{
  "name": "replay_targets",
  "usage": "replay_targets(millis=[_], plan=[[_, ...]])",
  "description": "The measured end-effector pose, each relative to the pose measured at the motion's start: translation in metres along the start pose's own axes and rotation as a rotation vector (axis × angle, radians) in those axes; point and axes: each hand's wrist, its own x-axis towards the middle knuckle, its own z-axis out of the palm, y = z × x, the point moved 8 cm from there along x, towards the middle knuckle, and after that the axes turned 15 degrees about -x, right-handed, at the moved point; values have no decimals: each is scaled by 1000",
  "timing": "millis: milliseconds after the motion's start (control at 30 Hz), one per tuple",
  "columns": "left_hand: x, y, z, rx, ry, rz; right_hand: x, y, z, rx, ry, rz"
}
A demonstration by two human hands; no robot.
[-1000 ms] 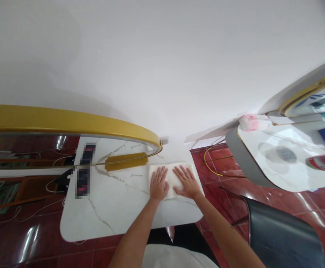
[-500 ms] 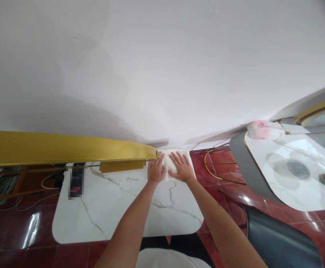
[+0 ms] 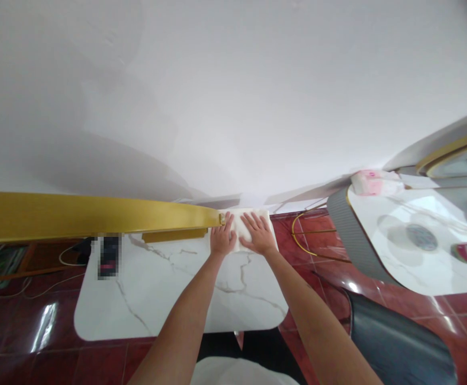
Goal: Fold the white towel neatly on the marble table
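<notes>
A folded white cloth (image 3: pixel 238 227) lies at the far right end of the marble-patterned table (image 3: pixel 157 294), close to the wall. Flat on its left part rests my left hand (image 3: pixel 223 239), fingers stretched out and pointing to the wall. My right hand (image 3: pixel 259 235) presses on the right part with fingers spread. Neither hand grips anything. The end of a gold mirror frame (image 3: pixel 97 214) comes right up to my left fingers, and a gold block (image 3: pixel 175 235) sits beneath it on the table.
A pixelated dark object (image 3: pixel 109 256) lies on the table's left side. To the right stand a black chair (image 3: pixel 397 342) and a second white table (image 3: pixel 402 256), bearing a pink-and-white pack (image 3: pixel 375 183). A gold hoop-shaped leg (image 3: pixel 297 235) stands over the red tiles. A white cable (image 3: pixel 63 260) hangs at left.
Both hands stay flat on the cloth, with only a slight shift of the fingers. The whole view has moved a little, so the tables appear slightly higher.
</notes>
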Motion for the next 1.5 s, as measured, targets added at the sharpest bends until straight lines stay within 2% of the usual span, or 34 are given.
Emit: replay_targets(millis=[167, 300, 733, 1033, 1267, 1500], plan=[[-6, 3, -1, -10, -3, 22, -10, -3, 1, -9, -1, 8], [-21, 9, -1, -11, -4, 41, -25, -8, 0, -18, 3, 10], [-99, 33, 9, -80, -43, 49, -105, -36, -11, -120, -51, 18], [-154, 36, 5, -155, -95, 135, -160, -77, -11, -199, -73, 85], [-189, 6, -16, -218, -177, 172, -174, -128, -4, -195, -55, 127], [-219, -57, -52, -215, -198, 171, -152, -196, 3, -161, -63, 61]])
